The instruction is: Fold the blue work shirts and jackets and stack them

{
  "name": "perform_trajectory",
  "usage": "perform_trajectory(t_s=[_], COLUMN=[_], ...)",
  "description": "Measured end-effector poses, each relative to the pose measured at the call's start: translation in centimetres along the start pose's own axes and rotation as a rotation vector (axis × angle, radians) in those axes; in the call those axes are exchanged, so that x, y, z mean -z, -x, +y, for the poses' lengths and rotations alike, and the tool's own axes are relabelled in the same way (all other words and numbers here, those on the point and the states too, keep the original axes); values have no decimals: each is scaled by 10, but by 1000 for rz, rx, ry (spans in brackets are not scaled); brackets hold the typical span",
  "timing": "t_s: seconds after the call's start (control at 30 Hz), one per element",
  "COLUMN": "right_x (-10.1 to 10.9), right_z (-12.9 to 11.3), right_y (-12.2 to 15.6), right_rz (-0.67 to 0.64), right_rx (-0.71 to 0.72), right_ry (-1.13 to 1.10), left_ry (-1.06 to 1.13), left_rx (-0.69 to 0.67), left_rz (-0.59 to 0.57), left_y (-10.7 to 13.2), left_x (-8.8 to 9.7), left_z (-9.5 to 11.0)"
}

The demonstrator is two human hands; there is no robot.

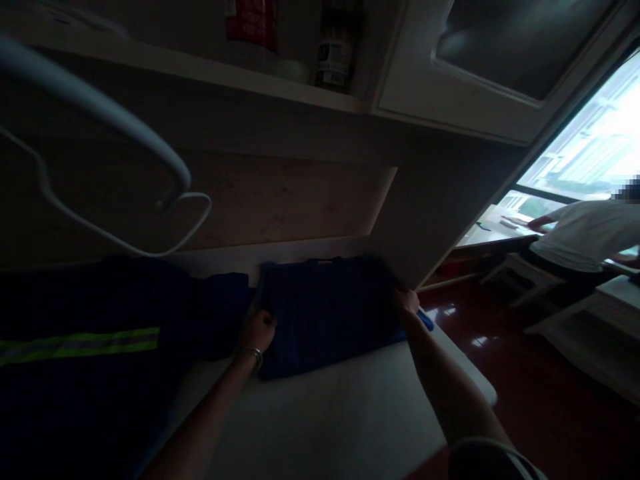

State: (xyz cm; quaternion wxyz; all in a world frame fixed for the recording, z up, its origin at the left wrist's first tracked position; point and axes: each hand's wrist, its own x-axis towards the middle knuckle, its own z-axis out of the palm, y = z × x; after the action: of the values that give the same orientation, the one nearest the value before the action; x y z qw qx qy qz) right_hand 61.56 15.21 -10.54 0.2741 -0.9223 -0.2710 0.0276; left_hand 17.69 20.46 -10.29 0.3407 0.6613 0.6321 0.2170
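Observation:
A dark blue garment (330,313) lies on the white tabletop (340,413), folded into a rough rectangle with a small pale label at its far edge. My left hand (260,328), bangle on the wrist, is closed at the garment's left edge. At the opposite edge, my right hand (407,301) has its fingers curled on the cloth, partly hidden in shadow. To the left is a second dark blue garment (100,400) with a yellow-green and grey reflective band; its sleeve reaches close to my left hand.
A white tubular lamp arm (110,113) crosses the upper left. A shelf (200,73) overhead holds a red package (251,23) and a jar (333,63). On the right, a person (585,233) sits on a stool by the window, above a dark red floor (480,333).

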Motion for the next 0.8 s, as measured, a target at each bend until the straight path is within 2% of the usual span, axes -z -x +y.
perform_trajectory(t_s=[0.17,0.23,0.33,0.4,0.47,0.53,0.6,0.67,0.7,0.73,0.8], right_x=[0,0,1,2,2,4,7,12,14,15,18], right_z=[0,-2,-5,-7,-12,-21,-32,-45,-51,-56,-60], right_y=[9,12,17,20,23,27,32,39,44,50,65], right_rz=[44,72,97,89,71,57,55,68,60,25,-141], right_rx=[19,41,84,127,176,228,284,405,496,604,820], right_ry=[-48,-68,-103,-125,-147,-170,-195,-197,-173,-128,18], left_ry=[29,168,545,733,774,654,413,132,11,-78,-149], left_rx=[-182,-259,-276,-217,-170,-163,-215,-279,-304,-319,-315], left_rz=[120,107,-49,-225,-447,-699,-944,-1141,-1184,-1172,-1017], left_y=[19,34,58,74,89,105,120,133,139,144,153], left_x=[-1,-2,-7,-12,-19,-24,-26,-25,-25,-24,-26], left_z=[19,29,40,42,40,38,38,40,41,42,43])
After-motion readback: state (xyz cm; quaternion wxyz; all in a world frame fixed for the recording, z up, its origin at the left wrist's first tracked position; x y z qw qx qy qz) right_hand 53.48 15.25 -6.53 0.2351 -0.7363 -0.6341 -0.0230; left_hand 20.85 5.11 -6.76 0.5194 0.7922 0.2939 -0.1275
